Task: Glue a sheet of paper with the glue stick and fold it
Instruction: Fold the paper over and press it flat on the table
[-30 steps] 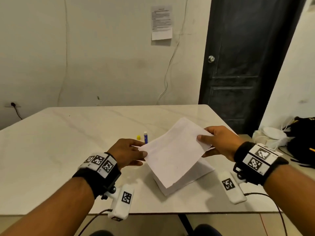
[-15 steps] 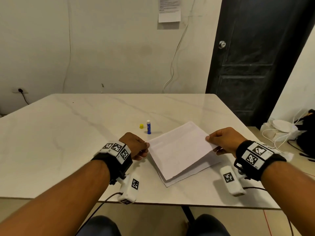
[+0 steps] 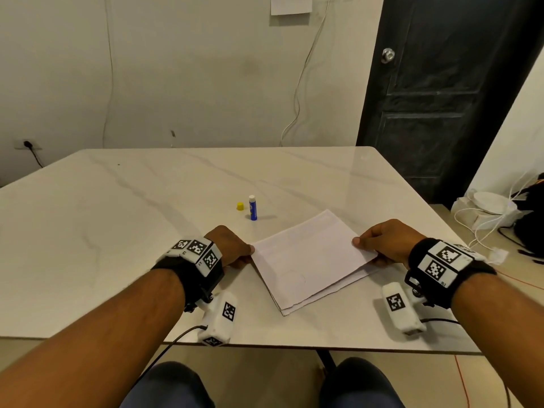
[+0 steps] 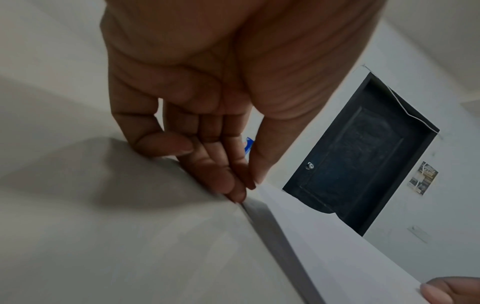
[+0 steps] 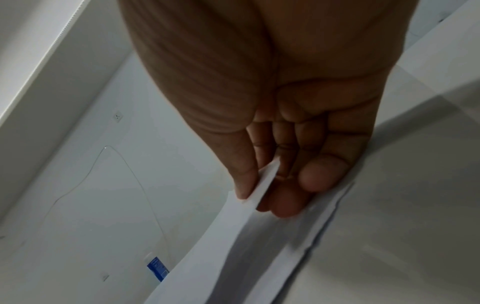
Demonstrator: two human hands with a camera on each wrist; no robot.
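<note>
the right hand (image 3: 385,241) pinches the right edge of the top sheet (image 3: 309,257), thumb on top and the other fingers curled beneath, as the right wrist view shows, with that edge raised a little off the stack of paper (image 3: 332,290) under it. across the sheet, the left hand (image 3: 232,245) sits at the opposite corner; in the left wrist view its fingertips (image 4: 237,193) and thumb come together right at the paper's edge, though whether they actually clamp it or only touch it cannot be told. beyond the left hand, away from the person, the glue stick (image 3: 253,207) stands upright and uncapped, with its yellow cap (image 3: 240,206) just beside it on the table (image 3: 117,231).

the risks, as a judgement: the sheet lies skewed over the stack, so a fold made here would probably come out crooked unless the corners are matched first. the right fingers reach under the edge, so they may catch a second sheet and drag it along. if glue is already on the paper, setting it down on the stack could stick it to the sheet below. a sweep of the left hand away from the body could topple the open stick.
</note>
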